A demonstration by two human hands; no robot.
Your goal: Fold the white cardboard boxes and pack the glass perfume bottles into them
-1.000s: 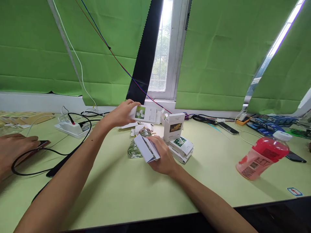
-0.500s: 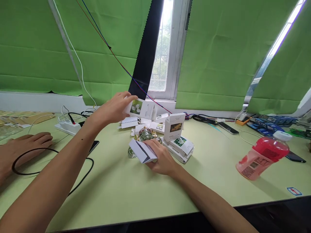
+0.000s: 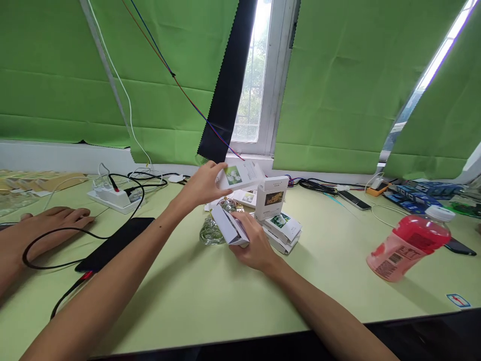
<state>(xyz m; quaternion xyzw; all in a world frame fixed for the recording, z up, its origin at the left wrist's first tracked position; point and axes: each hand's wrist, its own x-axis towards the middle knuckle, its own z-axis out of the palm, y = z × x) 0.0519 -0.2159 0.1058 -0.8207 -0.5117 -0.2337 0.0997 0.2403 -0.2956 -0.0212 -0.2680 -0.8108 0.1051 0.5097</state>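
Head view: we look from our own head, forward and down across the bench (image 3: 225, 301).
Nearness: close, our forearms fill the foreground.
Facing: the window (image 3: 255, 80).

White flower-print carton (image 3: 240, 175) aloft (tilted); flat carton (image 3: 230, 231) below

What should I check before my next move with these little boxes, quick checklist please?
1. Left hand grips the raised flower-print box: ok.
2. Right hand holds the folded white box low over the table: ok.
3. Glass bottle behind the folded box, touching it or apart: cannot tell.
4. Upright box stands on the stack of flat boxes, close beside the right hand: not ok, easily knocked.
5. Another person's hand rests far left, apart from the boxes: ok.
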